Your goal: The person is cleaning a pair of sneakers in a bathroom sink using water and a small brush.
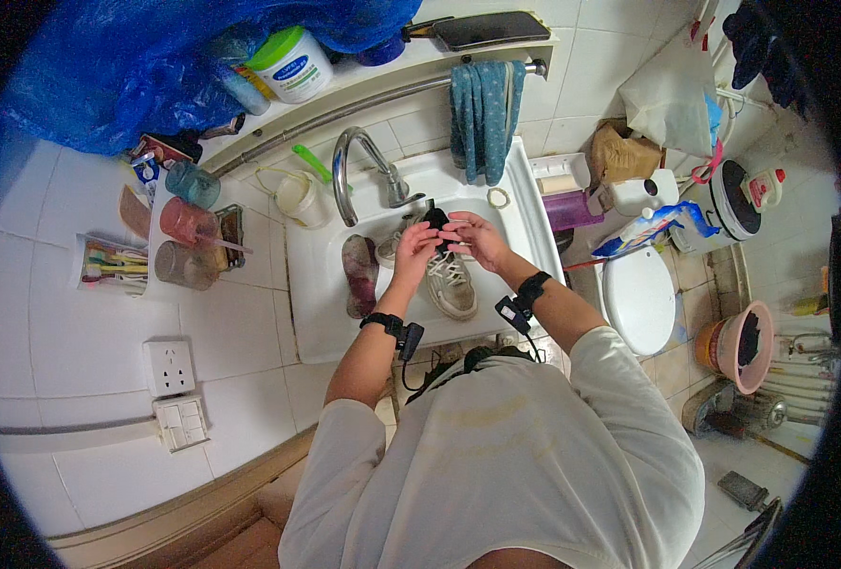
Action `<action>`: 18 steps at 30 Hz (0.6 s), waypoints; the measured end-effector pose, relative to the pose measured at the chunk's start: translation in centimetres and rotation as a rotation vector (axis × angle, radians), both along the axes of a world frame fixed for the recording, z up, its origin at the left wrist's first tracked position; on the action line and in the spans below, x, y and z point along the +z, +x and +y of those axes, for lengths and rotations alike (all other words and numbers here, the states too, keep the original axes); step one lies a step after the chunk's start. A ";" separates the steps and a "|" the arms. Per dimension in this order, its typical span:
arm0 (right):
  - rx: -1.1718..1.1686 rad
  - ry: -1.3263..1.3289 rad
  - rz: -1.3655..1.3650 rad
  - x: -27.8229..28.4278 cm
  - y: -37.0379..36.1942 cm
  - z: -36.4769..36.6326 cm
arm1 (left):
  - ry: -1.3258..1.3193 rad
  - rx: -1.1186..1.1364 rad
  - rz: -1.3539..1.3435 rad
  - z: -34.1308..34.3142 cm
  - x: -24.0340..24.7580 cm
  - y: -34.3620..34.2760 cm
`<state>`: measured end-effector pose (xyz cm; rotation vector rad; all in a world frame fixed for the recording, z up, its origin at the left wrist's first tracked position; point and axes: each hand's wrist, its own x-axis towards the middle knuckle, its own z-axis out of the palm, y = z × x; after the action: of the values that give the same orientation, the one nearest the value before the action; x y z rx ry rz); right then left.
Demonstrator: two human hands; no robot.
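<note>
My left hand [417, 248] and my right hand [478, 241] meet above the white sink [321, 327], just in front of the tap [342, 175]. Their bent fingers close around a small black thing [435, 216], partly covered, whose kind I cannot make out. Below them lies a pale lace-up sneaker [452, 289], toe toward me; its heel end is hidden by the hands. A second sneaker [388, 250] shows partly behind my left hand. Left of it lies a dark red, sole-shaped piece, like an insole [360, 275].
A whitish cup [299, 199] and a green-handled brush [312, 163] stand at the sink's back left corner. A blue towel [485, 119] hangs from the rail. Cups [188, 223] sit on the left wall. The toilet [638, 299] stands to the right.
</note>
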<state>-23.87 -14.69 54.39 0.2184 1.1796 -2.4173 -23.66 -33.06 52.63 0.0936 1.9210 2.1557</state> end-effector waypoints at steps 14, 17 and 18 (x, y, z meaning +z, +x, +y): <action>0.174 0.248 0.199 0.5 0.7 -3.5 | -0.044 -0.111 0.236 -3.3 3.2 1.6; 0.222 0.334 0.326 -1.5 0.2 -5.2 | -0.033 -0.057 0.164 -5.4 1.8 2.0; 0.239 0.388 0.370 -2.1 0.0 -5.8 | -0.028 -0.040 0.165 -6.4 1.2 2.2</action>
<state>-23.83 -20.44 52.32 -0.2542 1.7279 -2.0559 -21.51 -39.49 53.87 0.3109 2.0182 2.1541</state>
